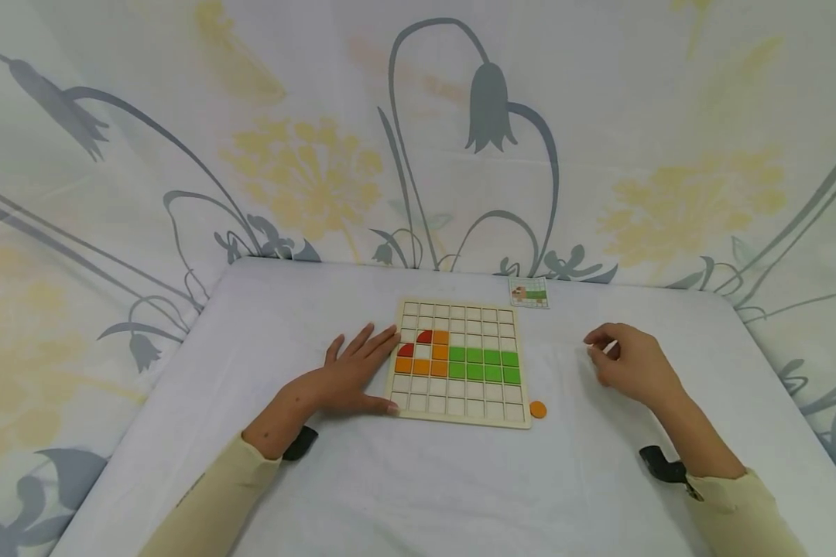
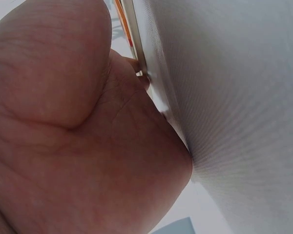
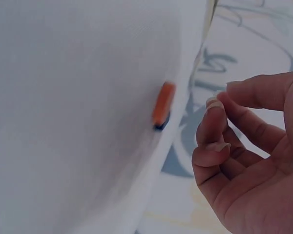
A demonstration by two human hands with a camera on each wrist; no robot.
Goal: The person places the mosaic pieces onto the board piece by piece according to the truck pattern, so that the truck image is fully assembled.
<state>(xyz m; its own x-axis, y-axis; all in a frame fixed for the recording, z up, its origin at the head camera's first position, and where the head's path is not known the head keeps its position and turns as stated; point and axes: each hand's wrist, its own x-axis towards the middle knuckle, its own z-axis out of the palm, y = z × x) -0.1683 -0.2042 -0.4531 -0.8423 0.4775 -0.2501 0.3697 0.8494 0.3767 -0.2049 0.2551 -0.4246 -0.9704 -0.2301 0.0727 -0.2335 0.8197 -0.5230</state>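
Note:
A pale wooden grid board point(image 1: 467, 402) lies on the white cloth, with red, orange and green tiles in its middle rows. My left hand point(image 1: 351, 379) lies spread at the board's left side, its fingertips and thumb touching the edge; the left wrist view mostly shows the palm point(image 2: 102, 146). Right of the board hovers my right hand point(image 1: 627, 363), its fingers loosely bent and nothing visible between thumb and fingertips point(image 3: 215, 105). A round orange piece point(image 1: 538, 409) rests beside the board's lower right corner. The right wrist view shows a blurred orange piece point(image 3: 164, 103) with a dark blue part below.
A small picture card point(image 1: 529, 293) lies behind the board's upper right corner. Behind the table hangs a flower-patterned cloth point(image 1: 453, 193). Dark wrist mounts point(image 1: 662, 464) sit below both forearms.

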